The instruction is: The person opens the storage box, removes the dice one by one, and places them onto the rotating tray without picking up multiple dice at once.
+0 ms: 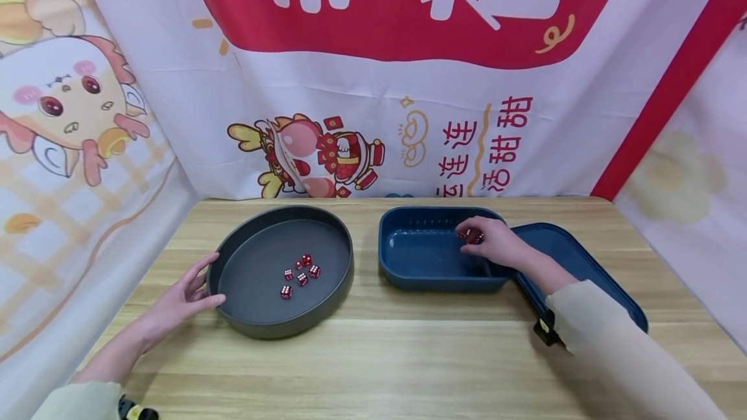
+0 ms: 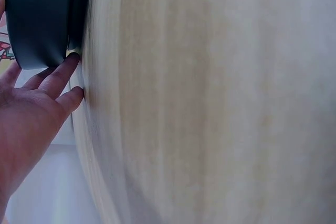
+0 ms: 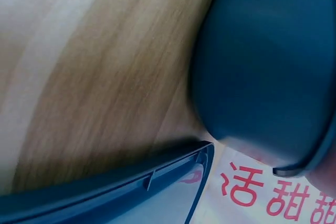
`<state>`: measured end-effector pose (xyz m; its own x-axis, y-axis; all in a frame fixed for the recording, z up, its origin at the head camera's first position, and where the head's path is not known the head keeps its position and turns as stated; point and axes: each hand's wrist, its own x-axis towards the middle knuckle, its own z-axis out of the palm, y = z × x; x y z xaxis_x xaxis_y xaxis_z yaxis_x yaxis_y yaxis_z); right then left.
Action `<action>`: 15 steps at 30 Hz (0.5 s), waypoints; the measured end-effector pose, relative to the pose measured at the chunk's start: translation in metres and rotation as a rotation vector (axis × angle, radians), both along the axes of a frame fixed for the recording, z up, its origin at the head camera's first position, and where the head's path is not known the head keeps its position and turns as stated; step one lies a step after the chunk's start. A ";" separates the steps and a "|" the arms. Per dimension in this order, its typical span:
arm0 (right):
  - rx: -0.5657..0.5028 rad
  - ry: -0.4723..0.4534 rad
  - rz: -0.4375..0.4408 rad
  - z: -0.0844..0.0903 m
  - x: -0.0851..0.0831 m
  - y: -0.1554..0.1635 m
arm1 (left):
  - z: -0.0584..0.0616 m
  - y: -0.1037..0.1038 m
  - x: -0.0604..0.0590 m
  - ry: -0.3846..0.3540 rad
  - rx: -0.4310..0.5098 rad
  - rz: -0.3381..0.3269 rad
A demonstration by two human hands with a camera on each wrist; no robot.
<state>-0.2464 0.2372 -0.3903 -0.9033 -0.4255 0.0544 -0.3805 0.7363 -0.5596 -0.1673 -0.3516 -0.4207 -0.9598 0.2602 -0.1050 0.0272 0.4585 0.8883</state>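
Observation:
A round dark grey tray (image 1: 257, 326) sits left of centre on the wooden table, with several red dice (image 1: 301, 274) in it. My left hand (image 1: 185, 298) rests open against the tray's left rim; in the left wrist view my fingers (image 2: 63, 74) touch the tray's wall (image 2: 39, 19). A blue rectangular box (image 1: 420, 258) stands to the right. My right hand (image 1: 490, 242) is inside the box's right end and grips red dice (image 1: 470, 234) in curled fingers. The right wrist view shows only the box's outer wall (image 3: 268, 66).
The box's blue lid (image 1: 574, 264) lies flat to the right of the box, under my right forearm; its edge (image 3: 131, 182) shows in the right wrist view. Printed cloth walls close in the table at the back and on both sides. Bare wood (image 1: 379, 368) fills the front.

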 end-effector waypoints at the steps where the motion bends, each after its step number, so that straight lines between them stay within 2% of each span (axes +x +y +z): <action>1: 0.002 -0.005 -0.008 -0.002 -0.002 0.000 | 0.000 0.000 0.000 0.001 0.000 0.001; 8: 0.038 -0.045 -0.059 -0.010 -0.017 -0.002 | -0.001 0.001 0.001 0.020 0.004 0.004; 15: 0.082 -0.050 -0.083 -0.011 -0.022 -0.003 | -0.002 0.000 0.000 0.032 0.001 0.002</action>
<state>-0.2688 0.2343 -0.4014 -0.9362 -0.3506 -0.0233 -0.2897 0.8078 -0.5133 -0.1676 -0.3514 -0.4226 -0.9632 0.2583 -0.0745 0.0542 0.4579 0.8874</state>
